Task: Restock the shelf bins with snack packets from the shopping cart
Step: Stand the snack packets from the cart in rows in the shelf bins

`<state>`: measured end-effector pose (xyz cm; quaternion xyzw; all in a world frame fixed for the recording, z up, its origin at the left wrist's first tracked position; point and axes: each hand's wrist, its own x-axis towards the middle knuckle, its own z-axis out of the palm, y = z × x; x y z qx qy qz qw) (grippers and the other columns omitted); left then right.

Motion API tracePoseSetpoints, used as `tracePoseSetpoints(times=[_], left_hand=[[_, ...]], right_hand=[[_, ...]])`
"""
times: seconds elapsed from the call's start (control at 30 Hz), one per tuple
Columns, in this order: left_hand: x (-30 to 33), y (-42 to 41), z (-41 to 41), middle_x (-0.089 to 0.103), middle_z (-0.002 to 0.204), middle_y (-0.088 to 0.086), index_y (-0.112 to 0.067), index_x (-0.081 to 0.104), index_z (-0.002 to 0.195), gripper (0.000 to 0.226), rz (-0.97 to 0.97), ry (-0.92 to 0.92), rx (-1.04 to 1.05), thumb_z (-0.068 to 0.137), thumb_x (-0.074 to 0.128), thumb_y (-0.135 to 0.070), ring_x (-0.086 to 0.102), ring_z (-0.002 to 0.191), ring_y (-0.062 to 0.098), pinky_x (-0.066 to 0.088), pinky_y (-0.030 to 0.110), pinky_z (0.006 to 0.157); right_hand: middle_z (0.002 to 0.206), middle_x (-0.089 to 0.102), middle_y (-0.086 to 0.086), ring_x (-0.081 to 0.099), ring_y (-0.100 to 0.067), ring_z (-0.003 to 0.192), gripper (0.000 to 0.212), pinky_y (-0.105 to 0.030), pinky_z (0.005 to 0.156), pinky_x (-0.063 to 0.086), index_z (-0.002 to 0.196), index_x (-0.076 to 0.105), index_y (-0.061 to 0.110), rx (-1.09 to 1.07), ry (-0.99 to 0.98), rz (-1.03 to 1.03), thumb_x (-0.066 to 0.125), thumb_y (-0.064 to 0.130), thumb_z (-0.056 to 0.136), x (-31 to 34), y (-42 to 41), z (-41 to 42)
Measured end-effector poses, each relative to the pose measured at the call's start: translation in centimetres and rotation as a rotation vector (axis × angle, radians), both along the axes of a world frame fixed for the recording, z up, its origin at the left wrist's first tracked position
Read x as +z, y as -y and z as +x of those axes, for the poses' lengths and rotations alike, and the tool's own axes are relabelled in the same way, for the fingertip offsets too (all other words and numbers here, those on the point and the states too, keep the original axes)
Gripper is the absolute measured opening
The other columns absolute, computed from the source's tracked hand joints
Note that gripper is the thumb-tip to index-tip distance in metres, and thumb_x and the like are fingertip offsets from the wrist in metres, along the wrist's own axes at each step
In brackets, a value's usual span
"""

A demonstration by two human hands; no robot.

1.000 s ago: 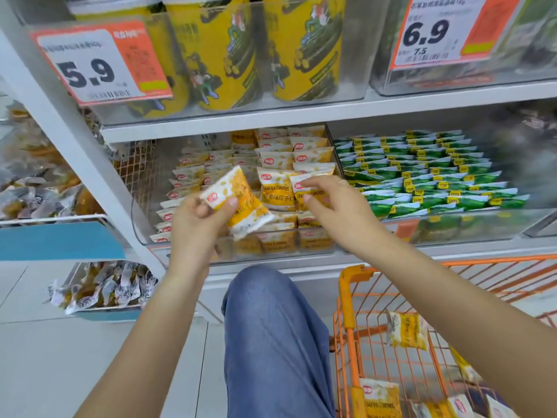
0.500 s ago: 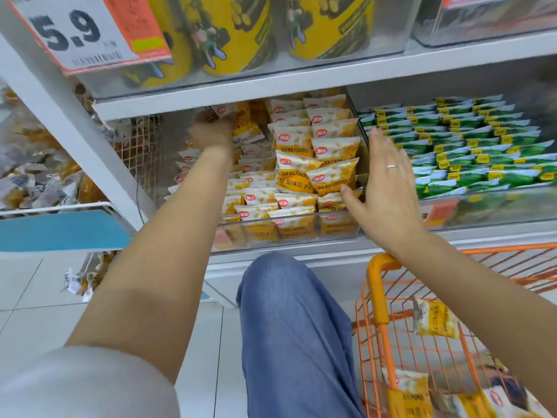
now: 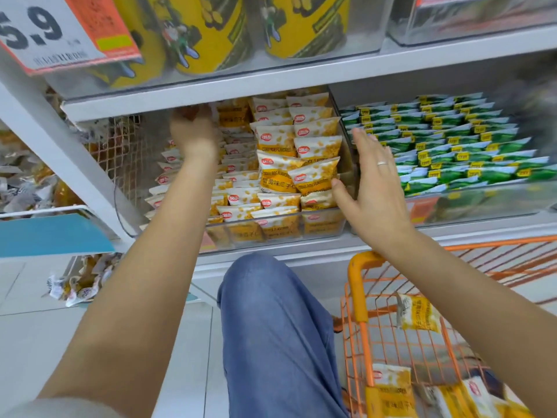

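Head view: the left hand (image 3: 193,132) reaches deep into the far left of the clear plastic shelf bin (image 3: 271,230), just under the white shelf board (image 3: 301,76); its fingers curl among the packets there, but whether they grasp one cannot be told. The right hand (image 3: 372,188) is released, fingers straight, its thumb touching the near right stack of yellow-and-white snack packets (image 3: 298,152). More such packets (image 3: 417,313) lie in the orange wire shopping cart (image 3: 358,297) at near right. Green-and-white packets (image 3: 452,146) fill the neighbouring bin to the right.
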<state>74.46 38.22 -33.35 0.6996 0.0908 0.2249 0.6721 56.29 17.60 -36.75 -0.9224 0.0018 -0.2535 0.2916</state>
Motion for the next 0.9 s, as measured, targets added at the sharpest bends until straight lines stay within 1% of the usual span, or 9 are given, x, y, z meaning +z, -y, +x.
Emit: tracePoseSetpoints(times=[0.1, 0.23, 0.33, 0.43, 0.57, 0.67, 0.77, 0.83, 0.9], left_hand=[[0.6, 1.3, -8.0, 0.062, 0.091, -0.004, -0.013, 0.057, 0.099, 0.015, 0.093, 0.140, -0.139, 0.088, 0.054, -0.002, 0.058, 0.081, 0.001, 0.042, 0.010, 0.076], [-0.2, 5.3, -18.6, 0.067, 0.089, -0.007, -0.028, 0.062, 0.092, 0.023, 0.313, 0.194, -0.624, 0.091, 0.055, -0.006, 0.062, 0.084, 0.001, 0.046, 0.017, 0.077], [-0.5, 9.0, -23.9, 0.068, 0.087, -0.012, -0.034, 0.063, 0.092, 0.020, 0.516, 0.162, -1.053, 0.090, 0.055, -0.015, 0.062, 0.081, -0.002, 0.047, 0.015, 0.075], [-1.4, 12.7, -26.2, 0.068, 0.098, -0.016, -0.035, 0.063, 0.109, 0.021, 1.000, 0.124, -1.438, 0.093, 0.050, -0.042, 0.062, 0.091, 0.003, 0.050, 0.028, 0.078], [-3.6, 16.4, -28.0, 0.062, 0.112, -0.001, -0.026, 0.048, 0.127, 0.041, 1.593, 0.060, -1.611, 0.095, 0.046, -0.051, 0.058, 0.100, 0.022, 0.043, 0.031, 0.070], [-5.5, 17.2, -28.4, 0.061, 0.114, 0.006, -0.020, 0.047, 0.129, 0.044, 1.641, -0.068, -1.637, 0.095, 0.047, -0.049, 0.059, 0.099, 0.025, 0.050, 0.037, 0.076], [-6.1, 16.9, -27.6, 0.061, 0.108, 0.005, -0.015, 0.051, 0.125, 0.044, 1.654, -0.188, -1.641, 0.096, 0.047, -0.048, 0.058, 0.093, 0.023, 0.047, 0.034, 0.071], [-6.3, 16.7, -27.3, 0.057, 0.099, 0.004, -0.013, 0.053, 0.119, 0.041, 1.713, -0.190, -1.579, 0.097, 0.047, -0.047, 0.053, 0.084, 0.022, 0.037, 0.029, 0.058], [-6.2, 16.6, -27.3, 0.059, 0.101, 0.004, -0.013, 0.053, 0.120, 0.041, 1.714, -0.215, -1.565, 0.097, 0.046, -0.047, 0.053, 0.085, 0.021, 0.039, 0.029, 0.056]], right_hand=[[0.143, 0.044, -0.006, 0.035, -0.021, 0.135, 0.055, -0.033, 0.110, 0.028, 0.143, 0.036, 0.013, 0.047, 0.026, 0.112, 0.052, 0.017, 0.091, 1.1, 1.6, -2.3], [0.118, 0.061, 0.002, 0.056, -0.007, 0.106, 0.033, -0.030, 0.088, 0.048, 0.125, 0.056, 0.012, 0.102, 0.086, 0.110, 0.047, 0.016, 0.094, 1.3, 5.6, -7.7], [0.095, 0.070, 0.000, 0.064, -0.010, 0.081, 0.027, -0.033, 0.069, 0.052, 0.109, 0.066, 0.011, 0.172, 0.048, -0.076, 0.046, 0.019, 0.094, 0.7, 9.4, -12.3], [0.072, 0.069, 0.004, 0.067, -0.017, 0.065, 0.026, -0.029, 0.053, 0.049, 0.098, 0.070, 0.019, 0.236, -0.142, -0.359, 0.046, 0.027, 0.090, -0.2, 12.4, -15.6], [0.111, 0.067, 0.001, 0.063, -0.021, 0.101, 0.034, -0.033, 0.077, 0.049, 0.124, 0.057, 0.027, 0.224, -0.976, -0.681, 0.048, 0.042, 0.095, -3.1, 14.6, -17.9], [0.133, 0.055, -0.005, 0.052, -0.024, 0.119, 0.050, -0.033, 0.092, 0.043, 0.138, 0.047, 0.017, 0.297, -1.454, -0.577, 0.049, 0.044, 0.096, -6.3, 15.0, -18.6], [0.143, 0.046, -0.007, 0.046, -0.026, 0.127, 0.061, -0.039, 0.105, 0.038, 0.140, 0.045, 0.011, 0.348, -1.606, -0.407, 0.053, 0.049, 0.093, -9.3, 14.2, -18.7], [0.138, 0.051, -0.011, 0.048, -0.030, 0.124, 0.059, -0.041, 0.103, 0.040, 0.135, 0.049, 0.005, 0.428, -1.629, -0.496, 0.057, 0.045, 0.092, -10.5, 13.3, -18.3], [0.127, 0.058, -0.012, 0.054, -0.030, 0.116, 0.051, -0.040, 0.096, 0.046, 0.127, 0.056, 0.002, 0.455, -1.594, -0.550, 0.061, 0.038, 0.091, -10.9, 12.6, -17.8]])
